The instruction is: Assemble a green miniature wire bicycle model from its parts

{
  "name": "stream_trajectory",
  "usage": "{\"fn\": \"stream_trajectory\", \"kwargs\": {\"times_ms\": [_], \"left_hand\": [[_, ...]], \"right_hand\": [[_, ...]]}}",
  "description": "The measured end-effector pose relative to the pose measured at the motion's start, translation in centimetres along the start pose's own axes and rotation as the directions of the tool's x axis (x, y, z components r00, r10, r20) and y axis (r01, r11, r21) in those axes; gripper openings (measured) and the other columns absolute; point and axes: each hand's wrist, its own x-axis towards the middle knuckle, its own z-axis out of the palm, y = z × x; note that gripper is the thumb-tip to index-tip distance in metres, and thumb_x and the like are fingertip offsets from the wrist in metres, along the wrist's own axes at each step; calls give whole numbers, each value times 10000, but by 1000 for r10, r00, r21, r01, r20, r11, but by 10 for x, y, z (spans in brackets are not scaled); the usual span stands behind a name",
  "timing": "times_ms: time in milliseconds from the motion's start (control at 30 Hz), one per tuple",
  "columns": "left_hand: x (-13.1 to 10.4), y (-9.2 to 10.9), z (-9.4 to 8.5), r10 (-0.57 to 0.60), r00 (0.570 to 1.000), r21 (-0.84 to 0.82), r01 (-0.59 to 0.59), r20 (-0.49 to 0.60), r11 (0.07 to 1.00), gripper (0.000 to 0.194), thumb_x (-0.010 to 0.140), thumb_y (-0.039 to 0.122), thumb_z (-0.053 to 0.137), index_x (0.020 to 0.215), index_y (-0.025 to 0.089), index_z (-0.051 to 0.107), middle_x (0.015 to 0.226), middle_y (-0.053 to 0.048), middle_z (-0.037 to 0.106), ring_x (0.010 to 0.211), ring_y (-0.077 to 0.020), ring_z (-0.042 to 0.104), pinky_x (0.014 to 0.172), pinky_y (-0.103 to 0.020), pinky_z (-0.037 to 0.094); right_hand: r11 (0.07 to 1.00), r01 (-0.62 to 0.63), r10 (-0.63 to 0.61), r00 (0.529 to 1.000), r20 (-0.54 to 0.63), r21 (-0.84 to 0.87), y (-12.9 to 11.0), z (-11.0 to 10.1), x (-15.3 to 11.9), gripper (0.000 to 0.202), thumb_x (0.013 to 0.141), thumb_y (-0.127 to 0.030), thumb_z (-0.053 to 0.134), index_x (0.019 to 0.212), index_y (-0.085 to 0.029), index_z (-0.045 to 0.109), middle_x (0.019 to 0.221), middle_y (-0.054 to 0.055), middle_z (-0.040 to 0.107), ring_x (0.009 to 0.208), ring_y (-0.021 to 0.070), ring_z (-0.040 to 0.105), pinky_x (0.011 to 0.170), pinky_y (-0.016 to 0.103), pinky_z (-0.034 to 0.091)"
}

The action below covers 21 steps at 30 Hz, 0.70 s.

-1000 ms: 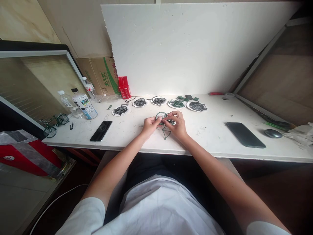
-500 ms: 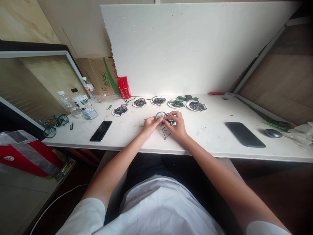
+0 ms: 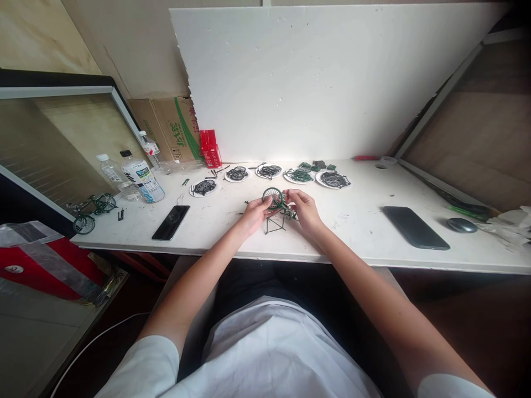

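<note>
A small green model bicycle [image 3: 272,191] is between my hands above the white table, with one spoked wheel raised and the thin frame hanging beneath. My left hand [image 3: 254,216] is closed on it, the thumb lying against the lower part of the wheel. On the other side, my right hand [image 3: 305,211] has its fingers curled together at the bicycle's right side. Any separate small part in those fingertips is too small to make out.
Behind my hands, several white plates [image 3: 193,192] hold black and green model parts. A finished-looking model bicycle [image 3: 97,205] stands far left near bottles [image 3: 143,176]. A phone [image 3: 171,222] lies left; a dark flat case [image 3: 415,226] and a computer mouse [image 3: 462,225] lie right.
My right hand has drawn slightly right, away from the left thumb, uncovering more of the wheel. The bicycle has turned a little, its frame now showing further left below.
</note>
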Motion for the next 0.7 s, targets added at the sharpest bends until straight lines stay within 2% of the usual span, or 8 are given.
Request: {"fn": "stream_trajectory", "kwargs": {"times_ms": [133,233,333,433,567,700], "left_hand": [[-1,0,1,-32,999,1,32,39,999,466,732,477,987,981,121,817,1027,-136,807,988,-254,754,943,-383,566],[-2,1,2,-39,999,4,39,22,999,435,734,456,990,946,120,813,993,-127,800,945,-243,754,928,-381,562],[-3,3,4,-54,998,17,55,-14,998,423,745,422,988,999,132,811,1002,-113,799,912,-231,757,936,-385,561],[-3,5,5,-64,997,12,64,-45,998,497,717,401,1006,1097,159,797,1014,-85,800,851,-205,751,924,-380,563],[-3,5,4,-62,996,13,63,-63,998,565,672,389,1030,1127,172,775,987,-60,798,794,-168,731,863,-330,557],[-4,4,2,-77,996,23,78,-51,997,539,722,369,1001,1167,178,765,980,-51,789,769,-151,719,848,-320,545]], "right_hand": [[990,-126,117,983,139,61,-2,2,-3,384,818,-574,861,989,-237,801,956,31,752,823,177,644,708,295,506],[978,-183,157,961,227,99,-3,4,-4,397,784,-541,904,1009,-229,804,1005,42,780,816,171,656,707,294,505],[977,-168,136,966,218,132,-3,5,-3,459,726,-533,949,1038,-230,800,977,42,793,760,165,651,708,310,517],[979,-155,120,965,234,135,0,4,-2,478,702,-542,964,1015,-225,792,921,35,781,726,159,636,715,318,524],[990,-124,101,953,284,63,1,4,-3,434,771,-611,903,866,-214,757,802,12,703,676,141,569,661,297,486],[997,-80,76,945,319,-1,-1,4,-6,472,809,-670,860,854,-221,723,780,18,670,686,162,552,664,319,493]]}}
